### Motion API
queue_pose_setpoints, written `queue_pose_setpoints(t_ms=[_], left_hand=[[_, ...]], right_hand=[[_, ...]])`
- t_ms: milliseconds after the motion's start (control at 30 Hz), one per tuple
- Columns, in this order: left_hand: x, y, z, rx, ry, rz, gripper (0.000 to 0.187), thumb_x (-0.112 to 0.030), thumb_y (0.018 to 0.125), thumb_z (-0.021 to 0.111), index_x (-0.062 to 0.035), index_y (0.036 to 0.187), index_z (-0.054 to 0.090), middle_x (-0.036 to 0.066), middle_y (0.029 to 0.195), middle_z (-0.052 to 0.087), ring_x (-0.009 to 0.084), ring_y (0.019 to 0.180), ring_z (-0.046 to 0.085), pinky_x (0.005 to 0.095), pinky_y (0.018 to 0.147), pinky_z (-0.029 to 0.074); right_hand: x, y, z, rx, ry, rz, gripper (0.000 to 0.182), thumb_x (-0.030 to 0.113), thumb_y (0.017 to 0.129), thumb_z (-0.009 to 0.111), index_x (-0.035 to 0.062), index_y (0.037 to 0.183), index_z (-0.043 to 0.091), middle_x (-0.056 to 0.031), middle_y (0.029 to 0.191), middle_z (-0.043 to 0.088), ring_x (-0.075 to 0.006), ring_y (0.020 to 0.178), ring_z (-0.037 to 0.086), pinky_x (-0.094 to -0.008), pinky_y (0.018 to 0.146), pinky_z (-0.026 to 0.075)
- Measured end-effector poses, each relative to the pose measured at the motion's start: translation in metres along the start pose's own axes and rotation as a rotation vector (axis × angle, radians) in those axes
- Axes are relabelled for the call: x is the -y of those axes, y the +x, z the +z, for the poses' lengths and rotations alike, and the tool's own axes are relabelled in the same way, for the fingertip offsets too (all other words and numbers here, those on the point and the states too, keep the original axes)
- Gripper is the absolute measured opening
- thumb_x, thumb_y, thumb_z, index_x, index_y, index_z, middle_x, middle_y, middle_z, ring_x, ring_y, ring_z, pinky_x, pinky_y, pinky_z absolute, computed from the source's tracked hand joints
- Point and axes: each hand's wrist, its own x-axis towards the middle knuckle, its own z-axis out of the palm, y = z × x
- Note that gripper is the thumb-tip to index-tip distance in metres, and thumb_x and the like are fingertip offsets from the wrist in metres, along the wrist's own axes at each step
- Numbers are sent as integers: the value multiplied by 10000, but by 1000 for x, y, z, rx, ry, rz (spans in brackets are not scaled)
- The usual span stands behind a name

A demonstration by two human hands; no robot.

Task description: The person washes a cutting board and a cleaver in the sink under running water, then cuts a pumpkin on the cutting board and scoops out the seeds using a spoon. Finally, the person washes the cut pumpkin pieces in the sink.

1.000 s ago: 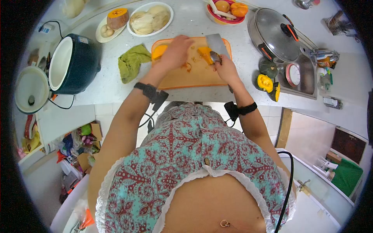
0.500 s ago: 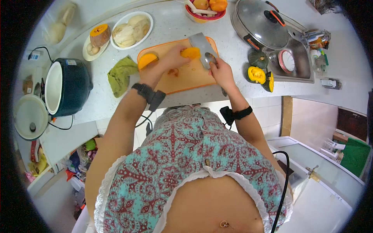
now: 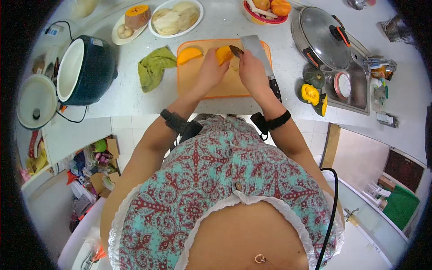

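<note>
My left hand point(image 3: 213, 70) grips an orange pumpkin piece point(image 3: 223, 55) above the cutting board point(image 3: 229, 87). In my right hand point(image 3: 252, 72) is a metal spoon point(image 3: 236, 50); its bowl looks dark and meets the right side of that piece. My right fingers cover the spoon's handle. Another pumpkin wedge point(image 3: 189, 55) rests at the board's left end. A knife point(image 3: 257, 48) lies along the board's right side, its black handle past the edge near my right wrist.
Left of the board lies a green cloth point(image 3: 156, 68), with a dark rice cooker point(image 3: 92, 67) beyond. A white plate point(image 3: 176, 19) and a fruit bowl point(image 3: 265, 17) stand behind. To the right are a lidded pan point(image 3: 321, 38), cut green squash point(image 3: 310, 93) and a sink point(image 3: 360, 85).
My right hand has brought the spoon left against the pumpkin piece, away from the knife blade. The camera view has shifted, so the counter appears farther right and higher.
</note>
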Motion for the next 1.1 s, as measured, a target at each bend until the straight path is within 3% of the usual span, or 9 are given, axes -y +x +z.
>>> queue_pose_setpoints(t_ms=[267, 333, 400, 433, 667, 800, 900, 1100], left_hand=[[14, -3, 13, -52, -52, 26, 483, -187, 847, 625, 61, 1200, 408, 282, 1127, 512, 427, 1065, 505, 442, 900, 422], [3, -5, 7, -13, -106, -29, 468, -184, 849, 623, 59, 1190, 412, 282, 1119, 512, 431, 1058, 503, 448, 892, 423], [-8, 1, -4, -165, 45, 175, 437, -186, 856, 630, 45, 1175, 443, 266, 1093, 562, 399, 1023, 564, 438, 865, 451], [-7, 3, -4, -169, 45, 176, 437, -186, 856, 630, 45, 1175, 443, 266, 1093, 562, 399, 1023, 564, 438, 865, 451], [-20, 4, -7, -111, 31, 66, 484, -226, 840, 647, 27, 1195, 436, 259, 1097, 566, 411, 1016, 568, 444, 848, 464], [-28, 3, -8, -93, 1, 20, 491, -211, 825, 639, 19, 1195, 412, 260, 1077, 567, 407, 1005, 563, 453, 826, 462], [-23, 5, -3, -159, 36, 127, 494, -219, 834, 628, 18, 1205, 405, 258, 1064, 573, 411, 993, 566, 456, 814, 466], [-25, 7, -6, -121, 136, 46, 507, -236, 842, 628, 20, 1216, 403, 263, 1060, 575, 412, 966, 577, 464, 781, 473]], right_hand=[[9, 6, 10, 13, -89, 3, 196, 180, 906, 483, 13, 848, 567, -220, 694, 615, -388, 659, 626, -493, 581, 488], [9, 3, 6, -68, -38, -23, 209, 199, 938, 455, 5, 871, 491, -256, 681, 580, -456, 658, 566, -547, 570, 424], [10, 6, 3, -95, 4, -21, 198, 190, 938, 457, 5, 873, 486, -257, 672, 574, -457, 653, 564, -546, 564, 422], [11, 8, 1, -127, 48, -18, 188, 180, 937, 459, 4, 876, 481, -259, 663, 569, -457, 648, 562, -546, 558, 420], [5, 8, 2, -192, 57, 1, 168, 169, 937, 458, 5, 910, 477, -261, 665, 566, -457, 654, 563, -541, 558, 423], [7, 9, -4, -120, 2, 37, 167, 155, 921, 463, -10, 905, 478, -260, 705, 593, -432, 660, 596, -521, 575, 467], [5, 10, -3, -106, -1, 33, 172, 158, 918, 470, -12, 893, 490, -259, 726, 599, -432, 675, 596, -522, 587, 467], [-4, 14, 0, -93, 17, -35, 155, 139, 890, 500, -13, 907, 522, -252, 740, 601, -438, 680, 591, -521, 606, 471]])
